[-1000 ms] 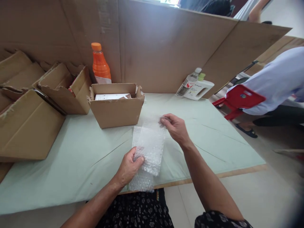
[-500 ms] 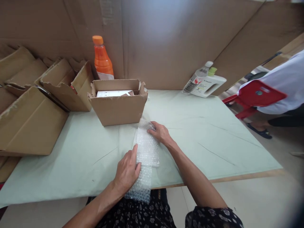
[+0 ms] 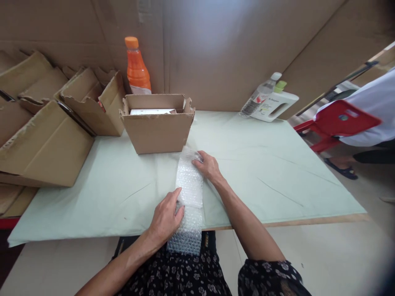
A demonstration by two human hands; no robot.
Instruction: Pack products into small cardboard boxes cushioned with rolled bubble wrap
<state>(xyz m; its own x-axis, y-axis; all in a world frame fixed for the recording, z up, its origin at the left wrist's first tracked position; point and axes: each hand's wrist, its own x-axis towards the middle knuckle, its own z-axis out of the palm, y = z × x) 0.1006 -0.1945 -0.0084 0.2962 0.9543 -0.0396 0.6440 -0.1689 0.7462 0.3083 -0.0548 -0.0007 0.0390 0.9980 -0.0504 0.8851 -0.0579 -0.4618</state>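
Note:
A strip of clear bubble wrap [image 3: 189, 181] lies lengthwise on the table, with a doubled, whiter upper part and a single layer whose lower end hangs over the front edge. My right hand [image 3: 207, 165] pinches its upper right corner between thumb and fingers. At its left side is my left hand [image 3: 166, 213], index finger and thumb stretched apart and touching the wrap; the other fingers are partly hidden. Just beyond the wrap's top end stands an open cardboard box [image 3: 159, 133] with white flat items [image 3: 151, 111] showing inside.
More open cardboard boxes [image 3: 52, 144] crowd the left side of the pale green table [image 3: 247, 176]. An orange bottle [image 3: 138, 70] stands behind the middle box. At the back right, a clear bottle [image 3: 259, 96] leans by a white jug [image 3: 274, 106]. A person sits on a red chair [image 3: 348, 119] at right.
The bubble wrap's doubled part now lies straighter, lined up with the layer below. Both hands keep nearly the same hold and place. The whole view has shifted slightly.

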